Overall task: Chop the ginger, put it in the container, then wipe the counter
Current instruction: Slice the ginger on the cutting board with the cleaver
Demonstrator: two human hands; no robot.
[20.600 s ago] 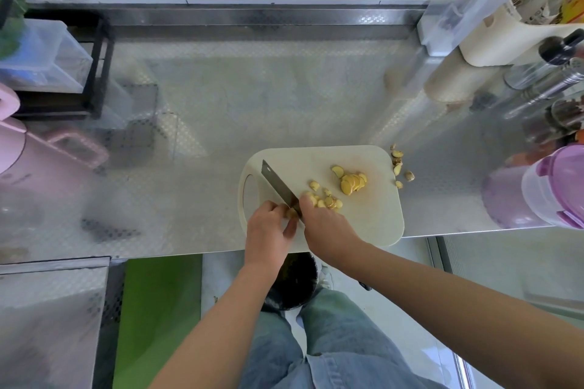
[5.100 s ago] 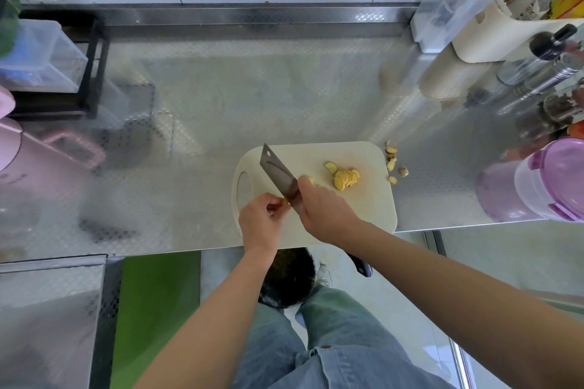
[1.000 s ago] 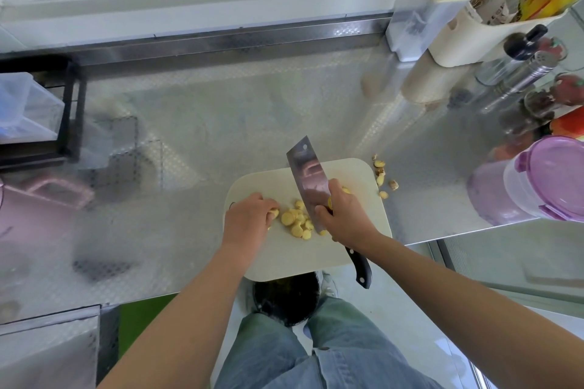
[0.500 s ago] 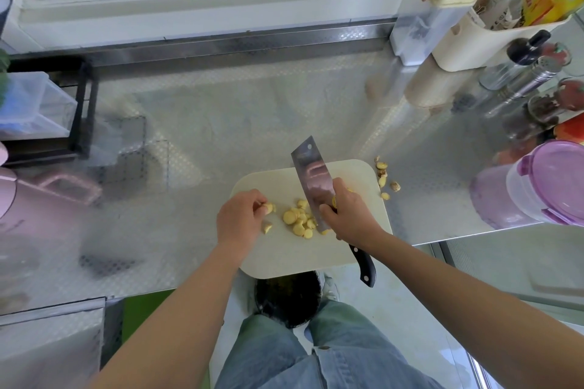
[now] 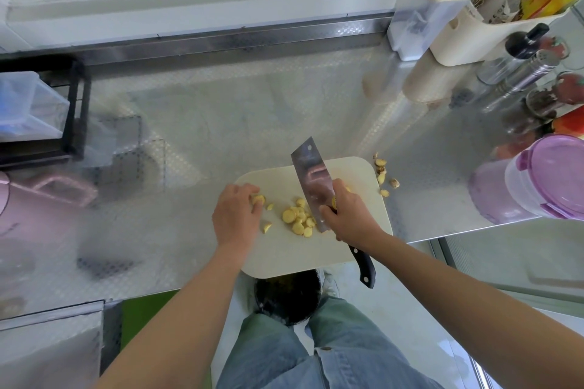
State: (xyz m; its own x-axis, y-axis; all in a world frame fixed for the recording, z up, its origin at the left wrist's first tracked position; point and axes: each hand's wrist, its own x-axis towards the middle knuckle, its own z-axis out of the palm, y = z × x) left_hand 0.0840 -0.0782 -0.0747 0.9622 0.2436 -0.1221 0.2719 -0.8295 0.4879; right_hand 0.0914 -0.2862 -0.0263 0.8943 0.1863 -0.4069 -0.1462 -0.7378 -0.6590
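The right hand (image 5: 347, 215) grips the cleaver (image 5: 311, 180); the left hand (image 5: 235, 213) curls over one ginger piece (image 5: 258, 199). Between them on the cutting board (image 5: 284, 253) lies the sliced ginger (image 5: 298, 219), just left of the blade, which points away.

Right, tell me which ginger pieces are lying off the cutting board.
The scattered bits on the steel counter, just past the board's far right corner; all the others lie on the cutting board.
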